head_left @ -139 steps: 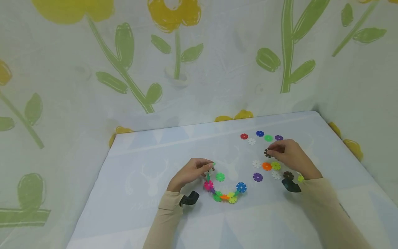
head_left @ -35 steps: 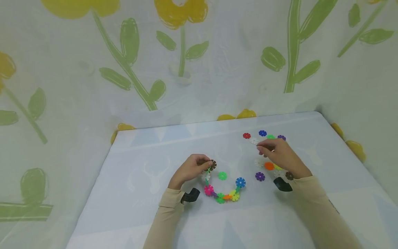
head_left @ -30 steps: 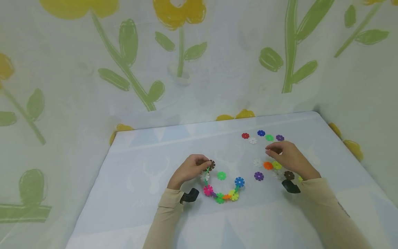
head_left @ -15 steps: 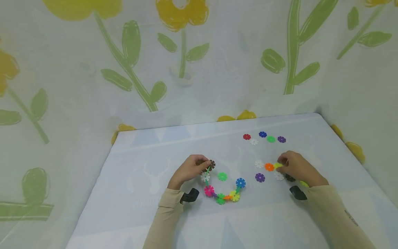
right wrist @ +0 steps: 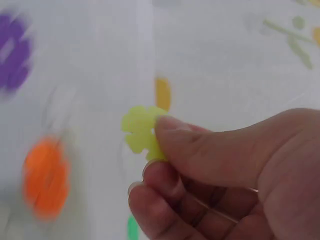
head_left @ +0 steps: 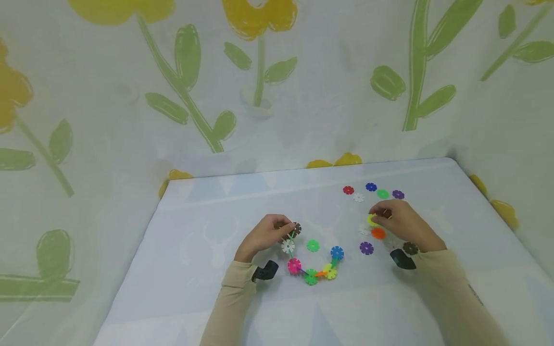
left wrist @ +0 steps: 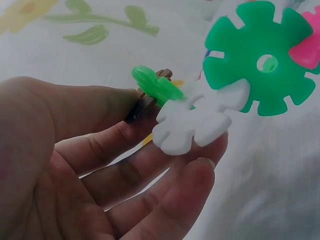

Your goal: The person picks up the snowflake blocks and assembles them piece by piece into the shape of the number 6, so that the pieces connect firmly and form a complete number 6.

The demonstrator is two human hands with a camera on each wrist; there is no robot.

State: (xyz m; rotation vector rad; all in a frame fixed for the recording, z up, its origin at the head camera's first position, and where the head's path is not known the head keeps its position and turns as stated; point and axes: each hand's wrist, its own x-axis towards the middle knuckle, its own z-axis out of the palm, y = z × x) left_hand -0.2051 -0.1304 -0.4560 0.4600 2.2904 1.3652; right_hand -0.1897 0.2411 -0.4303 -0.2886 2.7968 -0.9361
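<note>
My left hand (head_left: 261,238) pinches a brown snowflake disc (head_left: 297,228) at the near end of a linked chain of notched plastic discs. In the left wrist view, thumb and fingers hold the brown disc (left wrist: 141,107), with a light green disc (left wrist: 155,85) slotted against it. White (left wrist: 185,125), green (left wrist: 240,55) and pink (left wrist: 310,45) discs follow. The chain curves through an orange disc to a blue disc (head_left: 337,253) at its other end. My right hand (head_left: 402,222) pinches a loose yellow disc (right wrist: 140,127) above the table, between thumb and fingers.
A loose green disc (head_left: 313,245) lies inside the chain's curve. Orange (head_left: 378,233), purple (head_left: 366,248) and brown (head_left: 410,248) discs lie around the right hand. Farther back are red (head_left: 348,190), white (head_left: 358,197), blue (head_left: 371,187), green (head_left: 383,193) and purple (head_left: 398,194) discs.
The brown disc passed from my right hand to the chain's end at my left hand. My right hand then reached down among the loose discs, took the yellow one and lifted it leftward.
</note>
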